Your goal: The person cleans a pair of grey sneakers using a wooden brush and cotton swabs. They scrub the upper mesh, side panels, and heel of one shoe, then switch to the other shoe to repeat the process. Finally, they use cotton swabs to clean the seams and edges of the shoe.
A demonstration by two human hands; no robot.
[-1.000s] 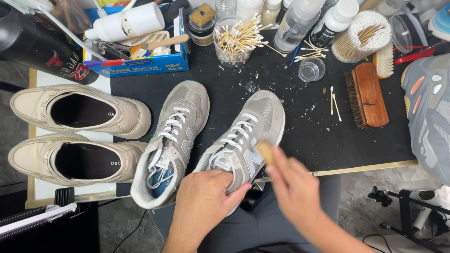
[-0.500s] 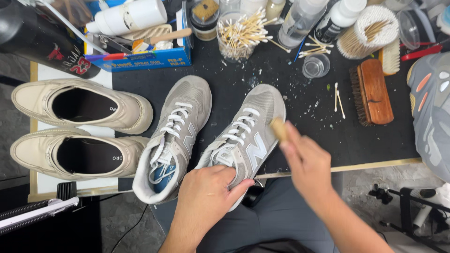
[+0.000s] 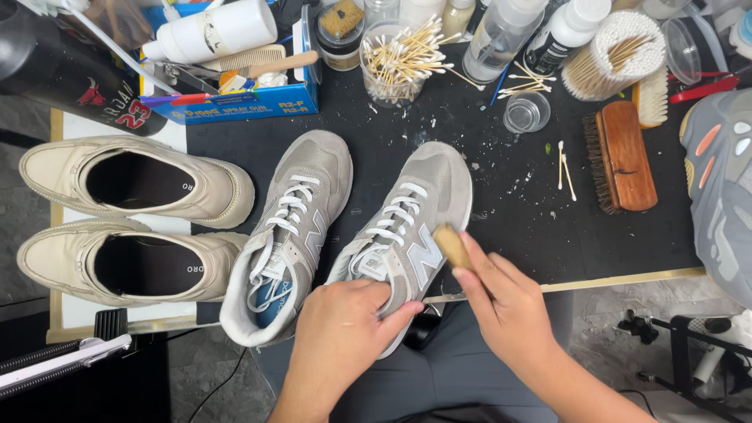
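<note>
A: Gripping the heel end of the right grey sneaker (image 3: 407,227), the left hand (image 3: 345,337) is closed over the collar, thumb inside the opening, seemingly so the shoe is kept from sliding.

B: And the right hand (image 3: 509,305)?

A: It is closed round a small tan block (image 3: 452,245), which is pressed against the sneaker's outer side, just by the side emblem. Whether it is a brush or an eraser cannot be told. The hands are apart, one at each side of the shoe.

B: Where is the shoe set?

A: On the black mat (image 3: 509,204), at the near edge, heel hanging over the lap. Its mate, the left grey sneaker (image 3: 290,235), is laid just beside it, the toes apart.

B: Further out?

A: Two beige shoes (image 3: 133,223) are parked on a pale board to the left. A wooden brush (image 3: 627,157) is laid on its side to the right, near loose swabs. At the back, within reach, a swab jar (image 3: 395,66), bottles (image 3: 533,35) and a blue box (image 3: 235,98) of tools are lined up. Part of another sneaker (image 3: 721,188) is seen at the right edge.
</note>
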